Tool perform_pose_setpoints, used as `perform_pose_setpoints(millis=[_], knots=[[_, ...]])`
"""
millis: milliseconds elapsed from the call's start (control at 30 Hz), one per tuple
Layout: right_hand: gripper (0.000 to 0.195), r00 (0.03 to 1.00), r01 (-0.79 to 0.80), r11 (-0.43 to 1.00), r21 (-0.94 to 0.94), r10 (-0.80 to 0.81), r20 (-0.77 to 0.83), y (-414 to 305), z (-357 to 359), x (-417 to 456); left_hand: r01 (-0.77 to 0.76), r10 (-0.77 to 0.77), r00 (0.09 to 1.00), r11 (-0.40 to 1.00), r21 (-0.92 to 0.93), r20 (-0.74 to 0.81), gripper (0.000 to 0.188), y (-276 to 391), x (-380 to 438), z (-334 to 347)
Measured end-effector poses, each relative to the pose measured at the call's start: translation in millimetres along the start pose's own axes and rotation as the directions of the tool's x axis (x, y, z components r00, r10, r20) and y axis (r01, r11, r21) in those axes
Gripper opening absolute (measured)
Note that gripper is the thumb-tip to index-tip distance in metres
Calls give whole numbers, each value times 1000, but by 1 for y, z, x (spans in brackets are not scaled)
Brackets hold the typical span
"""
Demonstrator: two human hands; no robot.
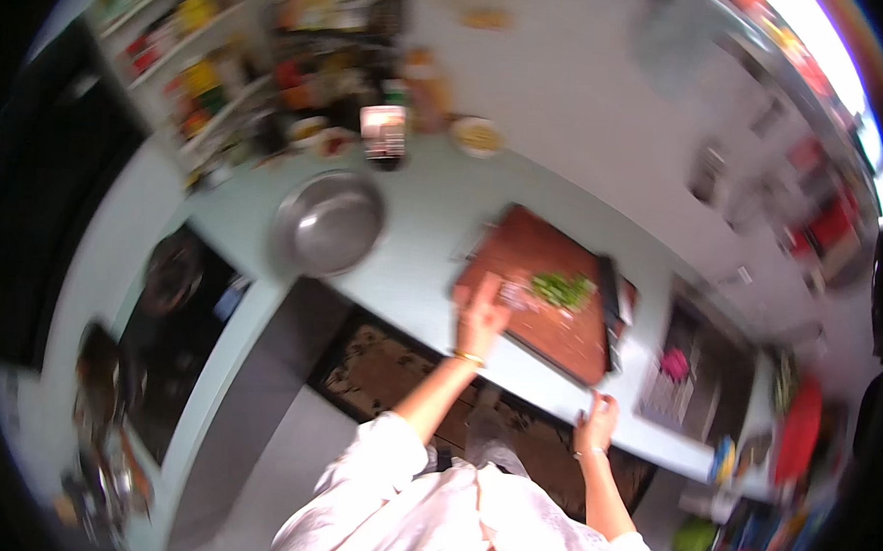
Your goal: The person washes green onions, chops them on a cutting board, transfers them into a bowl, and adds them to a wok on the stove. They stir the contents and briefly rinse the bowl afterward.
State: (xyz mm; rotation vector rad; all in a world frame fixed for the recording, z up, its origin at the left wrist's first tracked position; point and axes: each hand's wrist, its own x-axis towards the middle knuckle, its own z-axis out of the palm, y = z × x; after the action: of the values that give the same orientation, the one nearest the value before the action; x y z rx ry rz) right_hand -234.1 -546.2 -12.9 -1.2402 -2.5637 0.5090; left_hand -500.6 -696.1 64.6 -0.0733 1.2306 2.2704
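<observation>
A brown cutting board [539, 250] lies on the pale green counter [421, 230]. Chopped green leaves [561, 289] rest on it, with small pale pink pieces [518, 295] beside them. Over the board's near left corner is my left hand [482, 318], fingers apart; nothing shows in it. My right hand [598, 423] is at the counter's front edge, just below the board's near right corner, with its fingers bent; blur hides whether it holds anything. A dark, flat object, perhaps a knife [608, 312], lies along the board's right end.
A round steel bowl [331, 223] stands left of the board. Behind it are a lit phone [383, 134] and a small bowl of yellow food [478, 137]. The sink [692, 368] is at the right, a cooktop [180, 338] at the left. Packed shelves [192, 65] stand at the back left.
</observation>
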Motion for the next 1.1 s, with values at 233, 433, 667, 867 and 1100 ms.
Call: perform_pose_setpoints(millis=[233, 433, 667, 867, 1100], knots=[[28, 998, -14, 970, -242, 28, 56, 41, -45, -150, -543, 307, 815, 109, 832, 492, 88, -39, -10, -31], [15, 877, -411, 869, -276, 460, 141, 110, -65, -259, -614, 170, 789, 250, 749, 590, 73, -90, -101, -54], [20, 531, -811, 558, -176, 829, 176, 188, -95, -367, -593, -95, 761, 302, 747, 642, 67, -153, -217, -68], [24, 335, -927, 357, -119, 927, 172, 289, -101, -465, -689, -213, 650, 238, 684, 729, 59, -217, -269, -21], [24, 228, -968, 203, 145, 956, 184, 433, -115, -598, -731, -264, 584, 239, 639, 767, 48, -326, -360, 77]])
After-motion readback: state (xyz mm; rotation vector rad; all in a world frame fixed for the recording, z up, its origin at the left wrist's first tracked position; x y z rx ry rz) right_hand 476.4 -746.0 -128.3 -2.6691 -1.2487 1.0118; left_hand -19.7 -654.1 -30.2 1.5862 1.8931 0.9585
